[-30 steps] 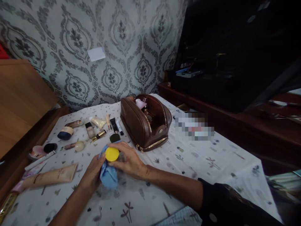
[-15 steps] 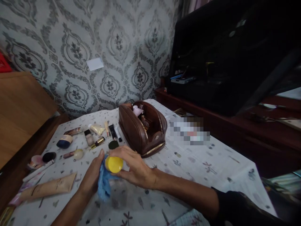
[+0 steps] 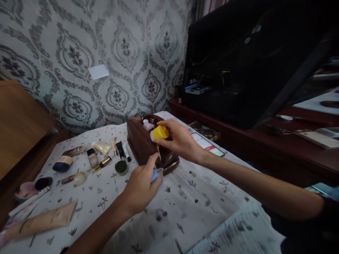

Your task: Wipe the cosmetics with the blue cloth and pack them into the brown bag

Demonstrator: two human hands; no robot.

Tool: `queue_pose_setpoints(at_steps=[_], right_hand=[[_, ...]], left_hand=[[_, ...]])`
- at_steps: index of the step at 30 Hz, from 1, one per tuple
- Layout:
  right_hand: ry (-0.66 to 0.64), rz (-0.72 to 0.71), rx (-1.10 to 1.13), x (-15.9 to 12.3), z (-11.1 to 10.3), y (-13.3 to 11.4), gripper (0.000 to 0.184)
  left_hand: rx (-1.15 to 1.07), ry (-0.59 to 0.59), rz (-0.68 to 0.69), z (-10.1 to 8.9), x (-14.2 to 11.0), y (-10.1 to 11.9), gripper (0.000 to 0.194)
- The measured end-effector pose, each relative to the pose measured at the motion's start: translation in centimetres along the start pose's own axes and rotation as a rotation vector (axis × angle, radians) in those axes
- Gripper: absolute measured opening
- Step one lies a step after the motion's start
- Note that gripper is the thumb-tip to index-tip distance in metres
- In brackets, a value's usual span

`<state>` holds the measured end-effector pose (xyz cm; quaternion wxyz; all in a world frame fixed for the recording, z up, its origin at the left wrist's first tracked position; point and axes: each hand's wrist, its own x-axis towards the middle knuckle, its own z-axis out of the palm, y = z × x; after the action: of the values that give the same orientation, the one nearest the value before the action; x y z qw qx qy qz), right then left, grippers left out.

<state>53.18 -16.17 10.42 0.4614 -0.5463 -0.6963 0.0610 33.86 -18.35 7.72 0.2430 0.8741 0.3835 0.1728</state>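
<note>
My right hand [image 3: 178,139] grips a small container with a yellow cap [image 3: 160,132] and holds it over the open top of a brown leather toiletry bag [image 3: 141,145]. A pale pink item [image 3: 147,124] shows inside the bag. My left hand [image 3: 141,185] is closed around a blue cloth [image 3: 156,174], just in front of the bag and touching its near side. Both are above a table with a white patterned cloth [image 3: 201,204].
Left of the bag lie several cosmetics: small tubes and bottles [image 3: 106,155], a dark green round pot [image 3: 121,167], a navy-based jar [image 3: 62,163], a long beige tube [image 3: 42,221]. A phone [image 3: 208,144] lies right of the bag. A dark cabinet [image 3: 251,63] stands beyond.
My right hand lifted the yellow-capped container away from the cloth and carried it up to the bag's opening. My left hand moved forward with the blue cloth toward the bag.
</note>
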Motion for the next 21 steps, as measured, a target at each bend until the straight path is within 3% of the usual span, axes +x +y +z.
queue_pose_setpoints(at_steps=[4, 9, 12, 17, 21], right_hand=[[-0.261, 0.057, -0.310, 1.9, -1.2, -1.4, 0.033], [-0.452, 0.009, -0.578, 3.5, -1.8, -2.9, 0.033], [-0.518, 0.017, -0.646, 4.3, -1.9, -2.5, 0.034], [-0.598, 0.188, -0.665, 5.1, -2.1, -2.2, 0.037], [-0.691, 0.108, -0.675, 4.6, -1.1, -3.0, 0.034]], left_hand=[[0.317, -0.124, -0.018, 1.1, 0.8, 1.0, 0.060], [0.577, -0.140, -0.025, 1.9, 0.6, 1.5, 0.043], [0.679, -0.120, -0.052, 2.2, 0.2, 1.6, 0.046], [0.741, -0.094, -0.064, 2.7, -0.2, 1.4, 0.051], [0.749, -0.097, -0.035, 3.1, -0.3, 1.1, 0.054]])
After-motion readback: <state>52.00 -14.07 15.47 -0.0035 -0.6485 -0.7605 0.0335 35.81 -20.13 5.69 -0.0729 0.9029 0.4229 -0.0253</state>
